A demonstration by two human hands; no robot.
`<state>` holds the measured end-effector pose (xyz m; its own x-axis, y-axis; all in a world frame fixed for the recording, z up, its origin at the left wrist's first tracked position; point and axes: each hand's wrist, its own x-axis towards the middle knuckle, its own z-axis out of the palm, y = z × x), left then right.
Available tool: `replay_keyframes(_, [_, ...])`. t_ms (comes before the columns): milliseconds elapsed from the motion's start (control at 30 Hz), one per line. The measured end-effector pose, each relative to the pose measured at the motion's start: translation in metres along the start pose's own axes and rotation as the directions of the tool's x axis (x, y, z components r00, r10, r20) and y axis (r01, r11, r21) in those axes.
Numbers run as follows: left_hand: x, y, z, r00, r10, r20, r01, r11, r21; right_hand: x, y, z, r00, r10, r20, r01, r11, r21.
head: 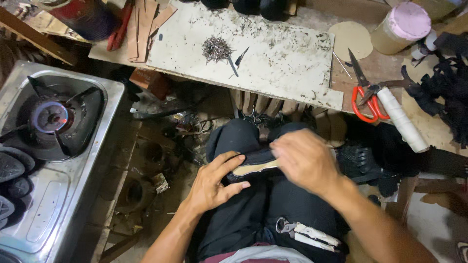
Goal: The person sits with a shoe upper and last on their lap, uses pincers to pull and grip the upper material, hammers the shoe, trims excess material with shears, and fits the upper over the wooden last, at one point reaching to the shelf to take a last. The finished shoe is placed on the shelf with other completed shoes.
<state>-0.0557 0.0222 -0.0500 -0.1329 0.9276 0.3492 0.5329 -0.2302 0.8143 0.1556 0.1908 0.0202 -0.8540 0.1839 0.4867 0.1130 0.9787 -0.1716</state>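
Head view. One dark shoe piece (253,164) with a pale tan underside lies across the person's lap, held between two hands. The left hand (214,182) pinches its near end: thumb under the edge, fingers curled over the top. The right hand (304,160) covers the other end, fingers folded down onto it; whether they pinch or only press cannot be told, since the hand hides its own fingertips.

Beyond the grip, a single speckled white work board (273,58) carries one heap of small nails (216,48) and one thin pointed tool (233,65). Beyond and to the right of the right hand lie one pair of red-handled scissors (368,95) and one white spool of thread (402,119), touching. Farther off stands one jar with a pink lid (402,27), beside a black tangle of straps (446,85), cut off by the frame edge.

Left of the left hand, well apart, one gas stove (53,160) shows a single burner (48,117), apparently lit. Dark soles at the stove's near-left edge are cropped; their count cannot be fixed.
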Motion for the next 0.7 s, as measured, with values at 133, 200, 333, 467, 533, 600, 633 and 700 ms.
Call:
replay_keyframes(133, [-0.004,0.0,-0.007,0.984,-0.166,0.057,0.168,0.985,-0.032,-0.051,0.067,-0.037,0.939,0.323,-0.12,-0.34,0.812,-0.474])
replay_keyframes(200, [-0.005,0.001,-0.009,0.996,-0.089,0.02,0.089,0.996,-0.008,-0.084,0.096,-0.05,0.868,0.457,-0.194,-0.47,0.63,-0.619])
replay_keyframes(333, [-0.005,0.004,-0.006,1.0,0.012,-0.026,-0.011,0.999,0.034,-0.132,0.131,-0.065,0.773,0.623,-0.118,-0.542,0.553,-0.633])
replay_keyframes(467, [-0.006,0.009,-0.003,1.0,-0.003,-0.016,0.003,1.0,0.014,-0.129,0.136,-0.078,0.692,0.708,-0.142,-0.693,0.596,-0.406])
replay_keyframes(533, [-0.006,0.01,-0.001,0.999,0.038,-0.032,-0.037,0.999,0.037,-0.111,0.12,-0.082,0.621,0.757,-0.203,-0.781,0.576,-0.243])
replay_keyframes(600, [-0.005,0.01,0.0,0.997,0.058,-0.047,-0.056,0.998,0.042,-0.096,0.084,-0.085,0.7,0.634,-0.328,-0.692,0.715,-0.094])
replay_keyframes(633, [-0.005,0.01,0.001,0.997,0.051,-0.049,-0.049,0.998,0.037,-0.09,0.059,-0.081,0.721,0.573,-0.39,-0.63,0.776,-0.024])
replay_keyframes(700, [-0.004,0.011,0.004,0.999,0.009,-0.038,-0.009,1.0,0.007,-0.083,0.004,-0.066,0.47,0.804,-0.364,-0.635,0.594,0.493])
